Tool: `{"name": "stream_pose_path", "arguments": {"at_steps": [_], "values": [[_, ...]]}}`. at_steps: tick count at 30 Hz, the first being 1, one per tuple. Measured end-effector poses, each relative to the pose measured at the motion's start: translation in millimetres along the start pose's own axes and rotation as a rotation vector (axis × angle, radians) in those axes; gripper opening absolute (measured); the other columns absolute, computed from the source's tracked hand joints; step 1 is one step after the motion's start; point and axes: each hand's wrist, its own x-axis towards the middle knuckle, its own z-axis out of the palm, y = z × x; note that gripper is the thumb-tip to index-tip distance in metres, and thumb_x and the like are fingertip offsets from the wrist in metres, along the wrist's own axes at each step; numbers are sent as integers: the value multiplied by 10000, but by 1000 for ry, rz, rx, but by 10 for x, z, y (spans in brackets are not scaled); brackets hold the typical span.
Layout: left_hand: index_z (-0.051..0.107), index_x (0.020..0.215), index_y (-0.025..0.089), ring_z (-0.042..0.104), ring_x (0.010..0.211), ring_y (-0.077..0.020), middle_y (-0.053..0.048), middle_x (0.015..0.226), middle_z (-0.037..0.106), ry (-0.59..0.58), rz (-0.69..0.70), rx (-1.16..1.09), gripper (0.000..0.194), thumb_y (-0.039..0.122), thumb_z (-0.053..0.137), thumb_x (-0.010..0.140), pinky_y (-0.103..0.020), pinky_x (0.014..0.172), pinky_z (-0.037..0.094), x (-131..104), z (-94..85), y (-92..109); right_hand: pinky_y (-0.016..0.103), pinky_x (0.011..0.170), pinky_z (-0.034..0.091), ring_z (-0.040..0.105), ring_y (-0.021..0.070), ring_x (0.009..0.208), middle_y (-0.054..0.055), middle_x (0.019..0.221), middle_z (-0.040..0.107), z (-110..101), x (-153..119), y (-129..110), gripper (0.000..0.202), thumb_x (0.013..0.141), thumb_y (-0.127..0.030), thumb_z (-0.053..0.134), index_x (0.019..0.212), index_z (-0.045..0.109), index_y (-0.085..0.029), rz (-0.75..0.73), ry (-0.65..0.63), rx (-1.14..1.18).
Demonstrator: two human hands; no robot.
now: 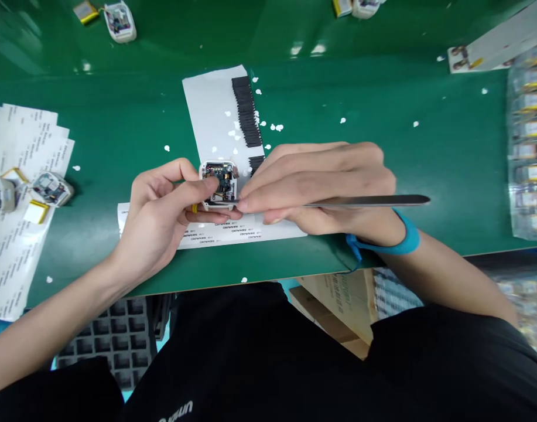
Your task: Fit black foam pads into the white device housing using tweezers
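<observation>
left hand pinching the casing, right hand closed on the metal tool, i'd press lightly near the tabletop's front edge.

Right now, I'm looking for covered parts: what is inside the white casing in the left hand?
A dark circuit board with small components shows inside the white casing. The thumb of the left hand covers some of it; what lies beneath cannot be seen.

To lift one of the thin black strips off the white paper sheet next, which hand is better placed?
Right, I'd judge. The right hand is close beside the thin black strips and holds a slim silver metal tool. The left hand is farther away, gripping the open white plastic case.
</observation>
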Motion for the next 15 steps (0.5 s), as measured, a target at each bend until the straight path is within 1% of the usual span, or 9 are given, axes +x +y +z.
{"name": "stream_pose_path", "arguments": {"at_steps": [3,4,6,8,9,11,13,14,15], "values": [[644,669,174,771,579,-145,15,672,706,9,27,36,240,157,826,824,-177,568,664,-7,-3,-9,270,924,668,785,97,1050,-38,1067,811,3,-13,55,152,1086,-256,616,1106,744,-176,-4,9,28],[666,706,173,780,590,-150,9,693,728,17,46,53,219,179,848,827,-175,574,664,-10,-3,-9,273,907,673,789,107,1040,-22,1064,815,5,-14,82,157,1091,-258,613,1116,744,-175,-31,48,17],[720,814,170,801,632,-163,-4,754,776,27,97,87,185,224,898,810,-183,611,674,-1,-15,-4,284,842,682,797,126,978,10,1036,821,12,-7,141,162,1100,-259,608,1128,747,-183,-97,178,-54],[745,898,172,819,692,-177,-11,796,801,23,151,131,258,275,945,771,-209,674,691,68,-67,26,312,750,677,800,149,887,21,979,820,18,6,197,165,1101,-273,606,1127,751,-198,-170,298,-138],[746,925,175,822,718,-181,-8,801,803,33,180,180,289,301,952,767,-227,699,695,137,-117,62,324,713,666,799,157,849,21,952,816,20,12,221,158,1096,-272,612,1115,753,-202,-194,336,-169],[737,981,180,810,720,-176,18,774,789,119,264,388,300,338,924,808,-266,711,693,348,-272,202,336,703,656,802,166,833,16,929,813,19,16,255,128,1082,-241,632,1103,750,-196,-208,334,-192],[719,1090,172,769,683,-152,64,733,752,328,410,751,283,303,862,883,-281,689,669,615,-493,443,336,757,663,805,167,874,21,958,816,15,5,272,103,1064,-206,657,1121,741,-186,-219,276,-217],[708,1125,160,745,683,-147,81,705,719,409,466,827,287,268,846,899,-284,702,650,744,-615,591,336,789,666,803,167,900,25,983,818,14,-3,277,104,1054,-198,672,1135,735,-182,-230,240,-241],[707,1132,150,736,751,-144,86,715,699,450,501,871,265,248,829,918,-287,793,640,860,-736,743,336,812,668,799,168,920,28,1002,819,15,-11,281,113,1049,-201,681,1150,729,-182,-246,210,-273]]}}
